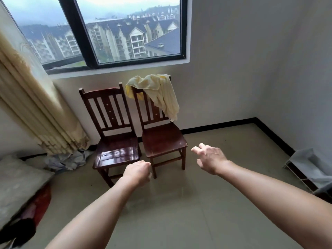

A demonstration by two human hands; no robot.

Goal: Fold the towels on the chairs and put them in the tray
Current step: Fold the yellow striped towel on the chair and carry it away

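Head view: empty hands (pixel 138 170) (pixel 210 159) near towel-draped (pixel 158 90) chair (pixel 161 139).

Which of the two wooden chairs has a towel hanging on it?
The right-hand chair, nearer the room's corner: a pale yellow towel is draped over its backrest. The left-hand chair, beside the curtain, carries nothing.

Two dark red-brown wooden chairs stood side by side under the window, seats touching or nearly so, slatted backs to the wall. Left chair (pixel 115 133): bare, glossy seat. Right chair (pixel 161 139): pale yellow towel (pixel 158 90) bunched unfolded over the top rail, one end hanging down toward 5 o'clock past the backrest edge, stopping short of the seat. A brighter yellow patch (pixel 129 93) showed under it at 9 o'clock; couldn't tell if a second towel.
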